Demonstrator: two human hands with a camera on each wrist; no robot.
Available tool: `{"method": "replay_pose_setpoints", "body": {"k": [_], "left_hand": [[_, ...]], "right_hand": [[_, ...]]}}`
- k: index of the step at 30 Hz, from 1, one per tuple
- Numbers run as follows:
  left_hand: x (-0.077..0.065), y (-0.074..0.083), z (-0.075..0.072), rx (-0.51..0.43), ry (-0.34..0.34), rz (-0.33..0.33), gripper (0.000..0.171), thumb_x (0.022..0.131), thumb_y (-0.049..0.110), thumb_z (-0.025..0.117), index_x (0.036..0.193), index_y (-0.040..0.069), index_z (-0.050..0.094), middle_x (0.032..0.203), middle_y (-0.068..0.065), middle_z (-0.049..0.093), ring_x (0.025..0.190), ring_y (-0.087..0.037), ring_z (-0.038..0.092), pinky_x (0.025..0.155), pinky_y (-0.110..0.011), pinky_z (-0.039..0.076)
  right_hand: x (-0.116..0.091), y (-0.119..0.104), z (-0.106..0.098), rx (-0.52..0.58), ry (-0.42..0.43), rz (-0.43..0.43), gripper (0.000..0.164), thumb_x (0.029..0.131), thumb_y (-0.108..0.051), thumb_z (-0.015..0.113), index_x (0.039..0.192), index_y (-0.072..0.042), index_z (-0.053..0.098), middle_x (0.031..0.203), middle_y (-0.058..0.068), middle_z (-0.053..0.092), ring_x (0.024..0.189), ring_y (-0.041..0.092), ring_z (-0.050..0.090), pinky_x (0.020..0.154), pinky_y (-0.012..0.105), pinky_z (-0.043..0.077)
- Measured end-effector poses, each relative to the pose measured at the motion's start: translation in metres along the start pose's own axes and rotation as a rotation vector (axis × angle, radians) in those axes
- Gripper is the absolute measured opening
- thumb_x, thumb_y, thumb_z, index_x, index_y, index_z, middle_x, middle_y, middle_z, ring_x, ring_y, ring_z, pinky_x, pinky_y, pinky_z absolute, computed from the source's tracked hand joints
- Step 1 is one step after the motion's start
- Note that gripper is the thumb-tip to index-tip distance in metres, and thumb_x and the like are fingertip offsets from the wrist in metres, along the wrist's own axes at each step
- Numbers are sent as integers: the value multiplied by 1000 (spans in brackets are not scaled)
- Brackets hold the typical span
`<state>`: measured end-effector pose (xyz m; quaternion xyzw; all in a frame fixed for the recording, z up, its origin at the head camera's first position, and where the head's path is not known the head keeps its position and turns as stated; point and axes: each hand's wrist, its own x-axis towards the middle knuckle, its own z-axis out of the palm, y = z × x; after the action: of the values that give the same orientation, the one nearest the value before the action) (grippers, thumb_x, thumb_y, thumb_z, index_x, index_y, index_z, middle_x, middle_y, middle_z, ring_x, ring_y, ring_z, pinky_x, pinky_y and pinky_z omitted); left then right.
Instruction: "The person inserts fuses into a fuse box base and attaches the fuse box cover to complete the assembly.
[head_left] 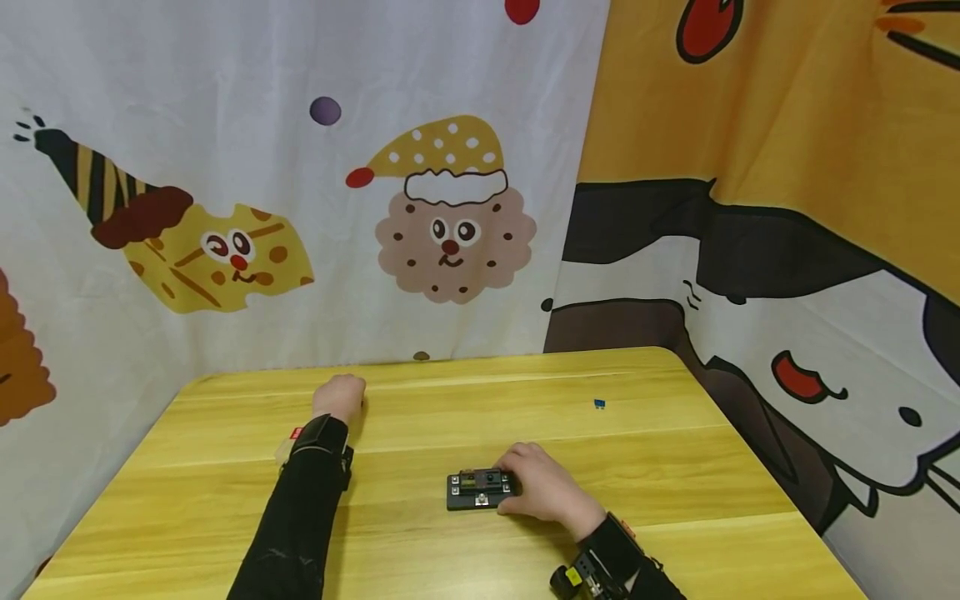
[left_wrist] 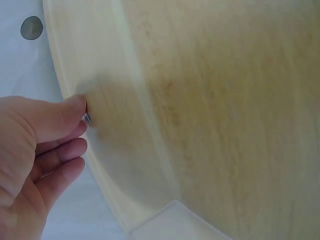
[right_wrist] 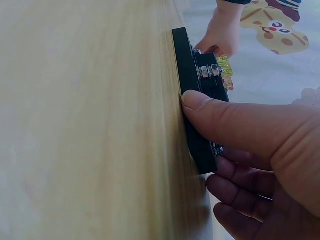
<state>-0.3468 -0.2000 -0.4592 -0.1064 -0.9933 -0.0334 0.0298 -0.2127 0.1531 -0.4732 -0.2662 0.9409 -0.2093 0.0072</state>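
A black fuse block point(head_left: 463, 502) with metal screw terminals lies on the table point(head_left: 405, 542). My right hand point(head_left: 543, 490) grips its right end, with the thumb point(right_wrist: 200, 102) along the edge in the right wrist view. A yellow blade fuse point(right_wrist: 224, 65) and an orange one point(right_wrist: 228, 82) stick up from the block. Near the table's far edge, my left hand point(head_left: 340, 397) pinches a small thing with a shiny metal end point(left_wrist: 87, 119) between thumb and fingers. Most of that thing is hidden, so its kind is unclear.
A small blue piece point(head_left: 599, 403), perhaps a blade fuse, lies at the back right of the table. Beside the left wrist is a clear plastic piece point(left_wrist: 177, 222), with a red patch point(head_left: 296, 432) near it. Printed cloth point(head_left: 255, 150) hangs behind.
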Motion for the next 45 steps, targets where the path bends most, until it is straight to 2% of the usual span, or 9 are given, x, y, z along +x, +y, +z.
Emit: {"method": "replay_pose_setpoints", "body": {"k": [5, 10, 14, 19, 24, 32, 39, 45], "left_hand": [[0, -2, -2, -6, -32, 22, 11, 87, 3, 66, 77, 7, 64, 88, -16, 66, 84, -35, 64, 70, -50, 53], [0, -3, -3, -21, -64, 43, 15, 85, 4, 63, 71, 8, 59, 84, -14, 64, 76, -30, 61, 66, -46, 51], [-1, -1, -5, -26, -67, 44, 16, 80, 5, 64, 67, 9, 55, 80, -11, 62, 71, -27, 57, 63, -44, 50], [-3, 1, -9, -36, -87, 26, 18, 76, 6, 67, 65, 9, 53, 76, -8, 58, 67, -25, 51, 60, -41, 46], [-7, 4, -12, -61, -122, -13, 16, 74, 10, 72, 69, 8, 57, 78, -8, 62, 70, -24, 56, 64, -44, 51], [-8, 3, -14, -97, -124, -34, 19, 72, 12, 76, 73, 7, 58, 80, -8, 62, 71, -24, 55, 67, -44, 51], [-4, 4, -20, -120, -149, -47, 19, 77, 16, 78, 81, 7, 62, 84, -9, 63, 74, -26, 56, 70, -45, 51], [-4, 9, -24, -161, -157, -21, 16, 80, 15, 74, 78, 8, 60, 74, -6, 59, 68, -23, 53, 64, -41, 46]], "right_hand": [[0, 0, 0, -3, 0, 0, 49, 73, -32, 88, 112, -11, 69, 111, 0, 61, 103, 19, 53, 92, 39, 48], [0, 1, 0, -3, -1, -3, 49, 73, -32, 88, 112, -11, 69, 111, -1, 61, 103, 19, 53, 92, 39, 47], [0, 1, 0, 0, -5, -5, 49, 73, -32, 88, 112, -11, 69, 111, -1, 61, 103, 19, 53, 92, 39, 48], [0, 2, 1, -2, -7, -7, 49, 72, -33, 88, 112, -11, 69, 111, -1, 61, 104, 20, 54, 93, 39, 47], [0, 3, 2, -7, -6, -4, 50, 72, -34, 88, 113, -12, 69, 111, -1, 61, 104, 19, 54, 93, 40, 47], [0, 2, 2, -12, -2, -4, 51, 71, -34, 88, 112, -11, 69, 111, -1, 61, 104, 20, 54, 93, 40, 47], [0, 2, 1, -13, -1, -12, 50, 71, -34, 88, 112, -11, 69, 110, -1, 61, 103, 19, 54, 93, 39, 47], [0, 2, 2, -6, -1, -5, 49, 71, -34, 88, 112, -12, 70, 110, -2, 61, 104, 19, 54, 93, 40, 47]]}}
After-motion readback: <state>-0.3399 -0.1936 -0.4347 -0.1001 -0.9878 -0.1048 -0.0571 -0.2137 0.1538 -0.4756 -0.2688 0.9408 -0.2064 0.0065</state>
